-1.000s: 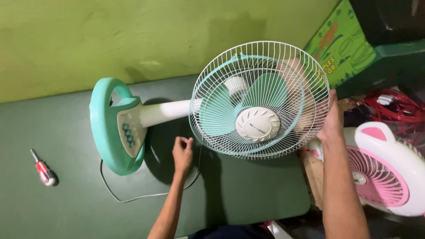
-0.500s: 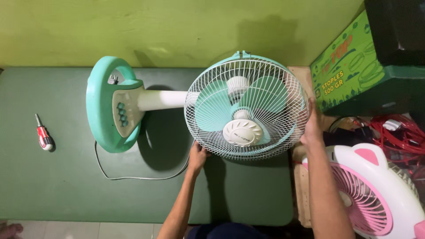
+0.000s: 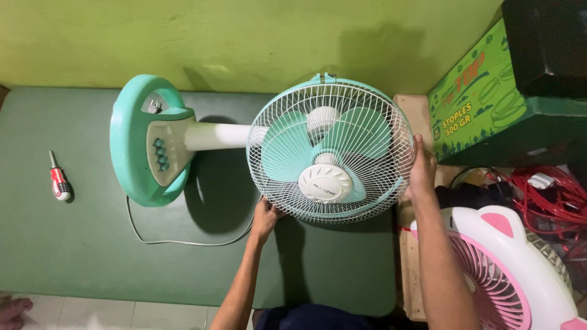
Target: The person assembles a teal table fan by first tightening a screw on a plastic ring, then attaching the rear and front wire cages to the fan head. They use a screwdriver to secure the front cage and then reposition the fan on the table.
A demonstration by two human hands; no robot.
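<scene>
A mint-green and white desk fan lies on its side on a dark green table (image 3: 73, 256). Its white wire grille (image 3: 330, 150) faces up, with green blades and a white hub (image 3: 324, 182) behind it. My left hand (image 3: 267, 215) grips the grille's lower left rim. My right hand (image 3: 422, 168) holds the grille's right rim. The fan's round green base (image 3: 131, 143) with its button panel stands on edge at the left, joined by a white neck (image 3: 217, 135). A grey power cord (image 3: 177, 239) trails from the base across the table.
A red-handled screwdriver (image 3: 60, 181) lies at the table's left. A pink and white fan (image 3: 507, 269) sits at the lower right. Behind it are red cables (image 3: 550, 189), a green printed box (image 3: 477, 98) and a yellow-green wall (image 3: 214, 36).
My left hand went from hovering below the grille to gripping its lower left rim. The fan head tilted down and shifted left; my right hand stayed on the right rim.
</scene>
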